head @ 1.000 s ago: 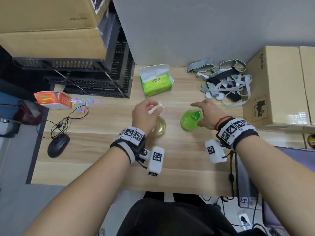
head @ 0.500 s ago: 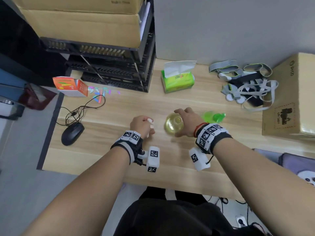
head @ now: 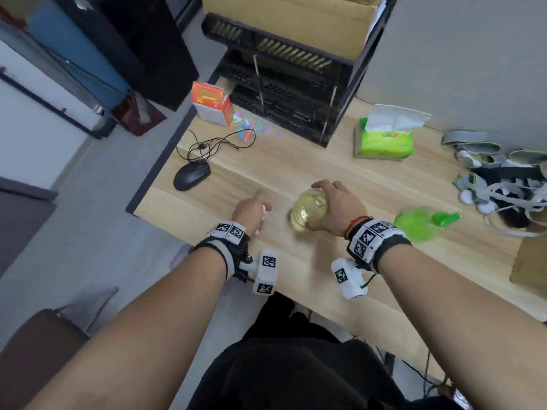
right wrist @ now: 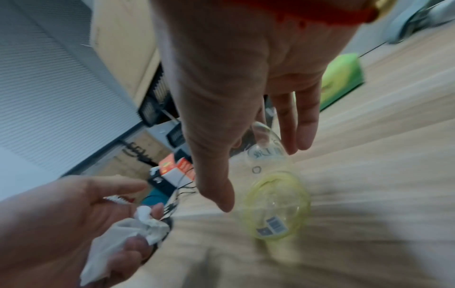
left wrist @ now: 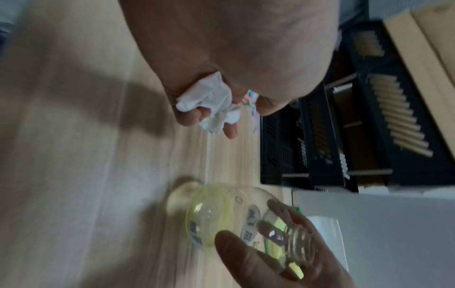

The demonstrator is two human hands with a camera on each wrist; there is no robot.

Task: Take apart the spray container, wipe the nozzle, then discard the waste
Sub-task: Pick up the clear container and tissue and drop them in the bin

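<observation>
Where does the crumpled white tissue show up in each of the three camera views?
Head view: barely visible, a white sliver at the fingers of the left hand, left of the clear bottle.
Left wrist view: the tissue is upper centre, bunched in the curled fingers, above the bottle.
Right wrist view: the tissue is lower left in the left hand.
Shared landmark: the clear bottle, held by the right hand.

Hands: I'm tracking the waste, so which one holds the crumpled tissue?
The left hand grips the crumpled white tissue; the right hand holds the clear bottle instead.
</observation>
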